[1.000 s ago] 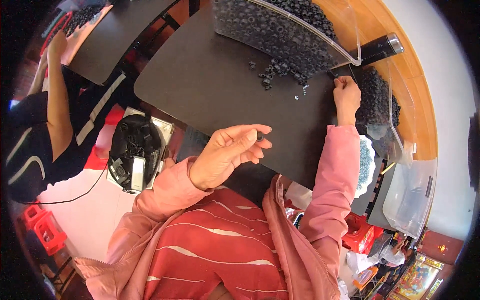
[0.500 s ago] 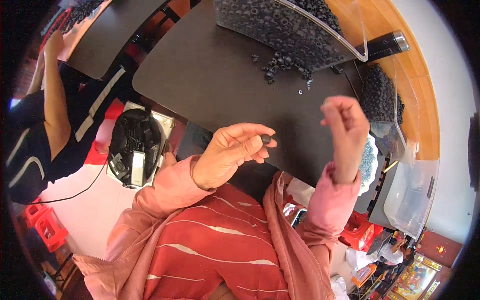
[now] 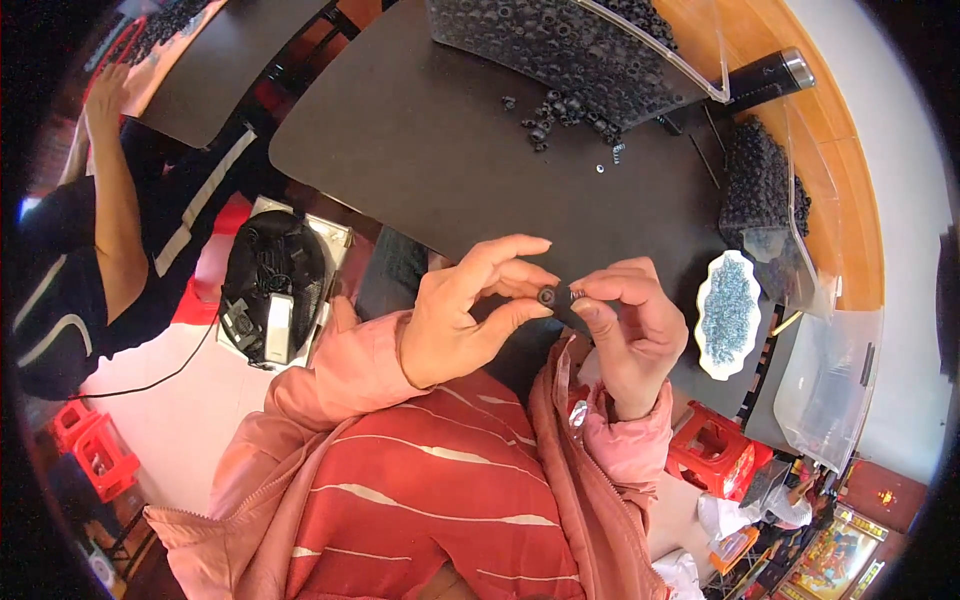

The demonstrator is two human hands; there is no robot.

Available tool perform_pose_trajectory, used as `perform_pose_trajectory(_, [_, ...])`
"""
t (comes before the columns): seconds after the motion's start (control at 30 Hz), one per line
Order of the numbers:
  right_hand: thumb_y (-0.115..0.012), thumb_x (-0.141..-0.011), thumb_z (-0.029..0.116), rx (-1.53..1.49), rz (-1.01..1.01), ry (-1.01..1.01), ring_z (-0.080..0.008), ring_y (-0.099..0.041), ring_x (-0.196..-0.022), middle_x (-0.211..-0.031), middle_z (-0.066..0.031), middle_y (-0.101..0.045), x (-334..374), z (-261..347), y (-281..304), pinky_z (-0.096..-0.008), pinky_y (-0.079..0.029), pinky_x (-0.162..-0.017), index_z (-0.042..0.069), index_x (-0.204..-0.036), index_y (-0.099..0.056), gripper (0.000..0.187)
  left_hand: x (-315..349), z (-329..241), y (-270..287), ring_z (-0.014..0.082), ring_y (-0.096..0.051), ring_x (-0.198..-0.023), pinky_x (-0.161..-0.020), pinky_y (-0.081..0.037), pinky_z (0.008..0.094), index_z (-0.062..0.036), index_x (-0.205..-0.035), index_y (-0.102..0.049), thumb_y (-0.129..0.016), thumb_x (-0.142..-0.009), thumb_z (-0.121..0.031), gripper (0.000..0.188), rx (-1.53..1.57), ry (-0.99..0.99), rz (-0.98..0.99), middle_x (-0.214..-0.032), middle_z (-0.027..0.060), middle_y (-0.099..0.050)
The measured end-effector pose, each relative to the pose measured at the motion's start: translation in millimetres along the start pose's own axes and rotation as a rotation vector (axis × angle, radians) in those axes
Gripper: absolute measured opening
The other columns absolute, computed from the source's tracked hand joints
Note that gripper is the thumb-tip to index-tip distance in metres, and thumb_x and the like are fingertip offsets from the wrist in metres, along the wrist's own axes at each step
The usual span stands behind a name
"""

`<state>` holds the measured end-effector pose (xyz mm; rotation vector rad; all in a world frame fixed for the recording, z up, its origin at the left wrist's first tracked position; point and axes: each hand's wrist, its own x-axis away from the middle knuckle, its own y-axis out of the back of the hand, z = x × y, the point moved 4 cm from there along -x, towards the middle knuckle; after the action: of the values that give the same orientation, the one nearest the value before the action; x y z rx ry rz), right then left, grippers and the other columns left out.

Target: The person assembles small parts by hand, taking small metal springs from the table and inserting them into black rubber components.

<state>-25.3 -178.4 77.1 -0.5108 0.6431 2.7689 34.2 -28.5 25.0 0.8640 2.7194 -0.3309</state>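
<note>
A dark table (image 3: 400,150) with a smooth, matte top and a rounded corner spreads out beyond the hands. Two clear plastic bins hold black pieces: the larger bin (image 3: 690,76) stands at the table's far side, and the smaller bin (image 3: 806,270) is to its right, their contents too many to count. One white dish (image 3: 716,371), a long oval with a scalloped rim, sits right of the hands, filled with fine, bluish-grey bits packed too densely to number. The left hand (image 3: 455,320) and the right hand (image 3: 635,335) meet in front of the person's body, near the table's close edge, fingertips almost together. One cylindrical flask (image 3: 770,80), black with a shiny metallic end, lies beside the larger bin. At that bin's foot is a loose pile (image 3: 560,112) of small, rounded black pieces, overlapping and hard to count. Between the two hands is one black part (image 3: 547,297), short and round with a ringed end, pinched between left thumb and fingers. The right thumb and forefinger grip one metal spring (image 3: 577,295), thin and coiled, right against the part; whether it has entered cannot be told. Near the pile lie a shiny coil (image 3: 617,153) and one tiny pale ring (image 3: 600,169).
</note>
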Motion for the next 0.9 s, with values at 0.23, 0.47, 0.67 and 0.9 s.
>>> perform_pose_trajectory(0.23, [-0.072,-0.075,0.001,-0.044,-0.031,-0.053,-0.0193,-0.057,-0.079,-0.084,-0.0077,-0.066,7,-5,-1,-0.0286,-0.045,-0.071,0.002,-0.086,-0.063,0.014,4,7,-4,0.0131,-0.065,-0.086,-0.076,-0.052,0.0242,0.0023,-0.114,-0.057,-0.067,-0.082,0.000,0.034,0.182,0.111,0.039,-0.096,0.0099,-0.066])
perform_pose_trajectory(0.47, [-0.068,-0.079,0.000,-0.190,-0.097,-0.153,-0.0165,-0.055,-0.082,-0.085,-0.0089,-0.063,16,-11,-1,-0.0261,-0.044,-0.073,-0.001,-0.090,-0.062,0.013,8,18,-3,0.0088,-0.063,-0.076,-0.063,-0.049,0.0177,0.0004,-0.114,-0.060,-0.060,-0.091,-0.021,0.032,0.347,0.432,0.119,-0.091,0.0078,-0.067])
perform_pose_trajectory(0.67, [-0.068,-0.079,0.000,-0.221,-0.114,-0.190,-0.0161,-0.055,-0.081,-0.085,-0.0089,-0.062,23,-16,-4,-0.0259,-0.044,-0.073,-0.001,-0.090,-0.061,0.013,10,21,-5,0.0126,-0.065,-0.078,-0.073,-0.054,0.0256,0.0008,-0.111,-0.061,-0.053,-0.095,-0.020,0.027,0.633,0.603,0.094,-0.093,0.0108,-0.066])
perform_pose_trajectory(0.9, [-0.071,-0.078,0.002,-0.245,-0.132,-0.171,-0.0162,-0.055,-0.081,-0.084,-0.0082,-0.062,27,-20,-4,-0.0258,-0.044,-0.073,-0.001,-0.088,-0.061,0.015,15,34,-5,0.0151,-0.067,-0.078,-0.073,-0.056,0.0274,-0.0013,-0.116,-0.054,-0.051,-0.096,-0.020,0.027,0.843,0.667,0.097,-0.096,0.0134,-0.066])
